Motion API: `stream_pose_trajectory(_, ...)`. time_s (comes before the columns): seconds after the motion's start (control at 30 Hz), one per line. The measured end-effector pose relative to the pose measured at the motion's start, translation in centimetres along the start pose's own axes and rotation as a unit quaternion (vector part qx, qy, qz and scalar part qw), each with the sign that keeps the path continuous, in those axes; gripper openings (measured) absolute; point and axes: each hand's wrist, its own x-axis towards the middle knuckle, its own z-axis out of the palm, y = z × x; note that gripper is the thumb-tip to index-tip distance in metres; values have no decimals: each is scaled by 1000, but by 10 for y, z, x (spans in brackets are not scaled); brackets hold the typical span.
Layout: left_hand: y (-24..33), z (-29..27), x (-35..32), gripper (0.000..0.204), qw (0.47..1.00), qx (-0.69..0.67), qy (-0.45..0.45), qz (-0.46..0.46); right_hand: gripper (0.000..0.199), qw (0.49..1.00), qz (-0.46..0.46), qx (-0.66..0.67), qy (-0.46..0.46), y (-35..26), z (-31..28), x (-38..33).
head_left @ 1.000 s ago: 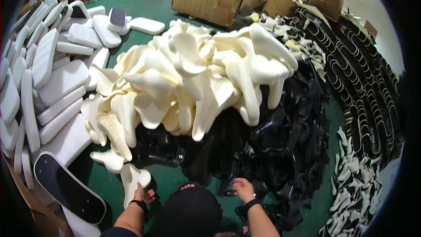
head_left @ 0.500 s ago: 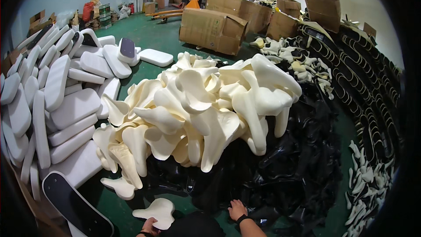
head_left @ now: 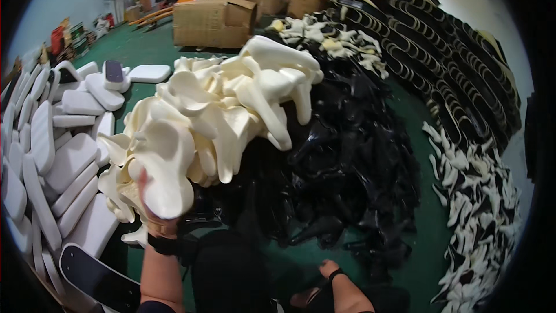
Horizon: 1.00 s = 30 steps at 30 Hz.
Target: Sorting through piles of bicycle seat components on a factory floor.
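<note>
My left hand (head_left: 152, 215) is raised in front of me and shut on a cream foam saddle-shaped piece (head_left: 165, 165), holding it up against the near edge of a big heap of the same cream foam pieces (head_left: 237, 95). My right hand (head_left: 325, 272) is low at the bottom edge, at the foot of a pile of glossy black saddle-shaped shells (head_left: 353, 162). Its fingers are partly hidden, so its grip is unclear. A dark wristband sits on each wrist.
White padded cushions (head_left: 69, 159) lie stacked on the left, with a black board (head_left: 92, 278) below them. Cardboard boxes (head_left: 214, 20) stand behind the heap. Rows of black-rimmed seat parts (head_left: 463, 81) and black-and-white pieces (head_left: 480, 203) line the right. The floor (head_left: 437, 237) is green.
My left hand has lifted a cream foam piece from the floor up in front of the heap. My right hand has stayed low by the black shells. The view has shifted.
</note>
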Motion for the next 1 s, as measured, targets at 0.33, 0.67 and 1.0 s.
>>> stream_pose_trajectory(0.33, -113, 76, -38, 54, 983, 142, -39, -110, 48, 980, -171, 97, -12, -103, 34, 53)
stream_pose_trajectory(0.67, -193, 113, -64, 50, 904, 56, -12, -423, 38, 917, -343, 188, 78, -214, 29, 154)
stream_pose_trajectory(1.0, -212, 113, -40, 42, 901, 60, 28, -428, 40, 894, -257, 355, 89, -204, 29, 155)
